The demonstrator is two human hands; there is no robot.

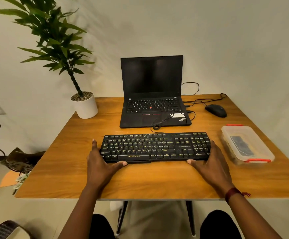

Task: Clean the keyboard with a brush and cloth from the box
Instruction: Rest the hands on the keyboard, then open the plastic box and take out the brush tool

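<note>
Fingers (94, 147) flank the keyboard (155, 147) on a wooden table (140, 181), pale wall (226, 40) behind.

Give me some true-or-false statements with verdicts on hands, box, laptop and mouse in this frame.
1. The left hand and right hand touch opposite ends of the black keyboard with yellow legends. True.
2. The clear plastic box with orange clips stands open. False: its lid is on.
3. The open black laptop has a dark screen. True.
4. The black computer mouse lies left of the laptop. False: it lies to the laptop's right.
5. One hand holds a brush. False: neither hand holds a tool.
</note>
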